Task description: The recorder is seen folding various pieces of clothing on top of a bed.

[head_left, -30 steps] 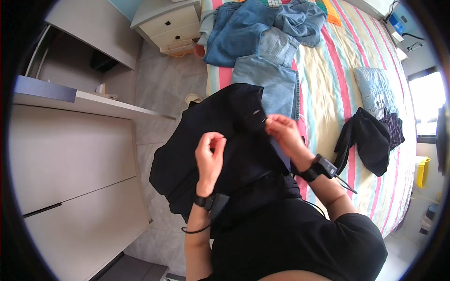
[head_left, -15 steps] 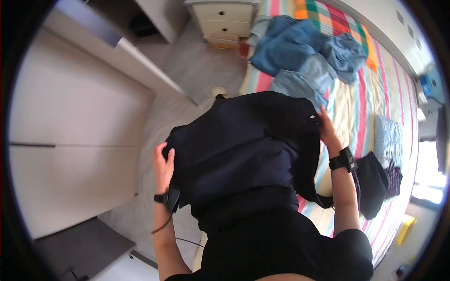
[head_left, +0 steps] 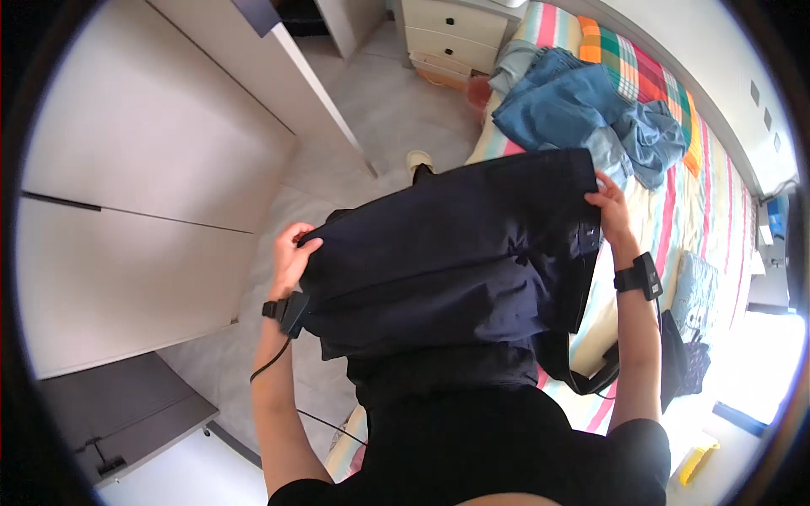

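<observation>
A pair of dark navy pants (head_left: pixel 439 244) is stretched sideways in front of my body, the waistband end at the right and the cloth sagging in folds in the middle. My left hand (head_left: pixel 291 257) pinches the upper left edge between thumb and fingers. At the upper right corner, my right hand (head_left: pixel 614 212) grips the waistband, its thumb on the near face. The pants' underside and far side are hidden.
Right of me is a bed with a striped sheet (head_left: pixel 666 223), bearing blue jeans (head_left: pixel 557 97), a checked cloth (head_left: pixel 633 55) and a dark bag (head_left: pixel 672 358). A pale cabinet (head_left: pixel 135 169) stands left, a drawer unit (head_left: pixel 451 34) ahead.
The pants have been pulled straighter and flatter between my hands. My right hand has moved right, turning the waistband end upward. The view has shifted a little.
</observation>
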Available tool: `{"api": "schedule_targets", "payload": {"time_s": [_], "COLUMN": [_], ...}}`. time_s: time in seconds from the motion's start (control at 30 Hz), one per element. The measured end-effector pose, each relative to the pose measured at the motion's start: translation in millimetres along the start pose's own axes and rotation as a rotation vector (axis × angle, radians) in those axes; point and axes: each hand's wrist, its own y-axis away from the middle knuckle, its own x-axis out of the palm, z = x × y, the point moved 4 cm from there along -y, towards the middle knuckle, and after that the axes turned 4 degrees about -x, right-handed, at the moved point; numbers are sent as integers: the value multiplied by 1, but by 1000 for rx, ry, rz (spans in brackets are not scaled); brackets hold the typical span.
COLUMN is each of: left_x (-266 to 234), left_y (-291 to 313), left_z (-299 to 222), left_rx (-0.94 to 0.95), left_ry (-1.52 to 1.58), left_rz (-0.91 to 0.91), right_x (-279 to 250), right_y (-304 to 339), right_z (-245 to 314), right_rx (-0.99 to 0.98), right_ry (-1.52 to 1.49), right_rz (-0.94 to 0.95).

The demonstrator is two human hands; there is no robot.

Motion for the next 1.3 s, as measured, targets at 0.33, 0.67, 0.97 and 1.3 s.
{"api": "schedule_targets", "payload": {"time_s": [0.33,0.67,0.97,1.3], "left_x": [-10,25,51,70], "left_y": [52,169,180,178], "left_z": [-1,-36,-62,-80], "left_rx": [-51,46,276,393], "left_ry": [49,-267,-449,-483], "left_rz": [-83,99,44,65], "right_x": [-43,61,24,27], "right_y": [77,195,180,139], "right_z": [-34,-30,-2,89], "right_rx": [-46,-411,-425,-677], "right_ry": [431,1307,1317,1272], "right_rz": [-167,364,250,-63]}}
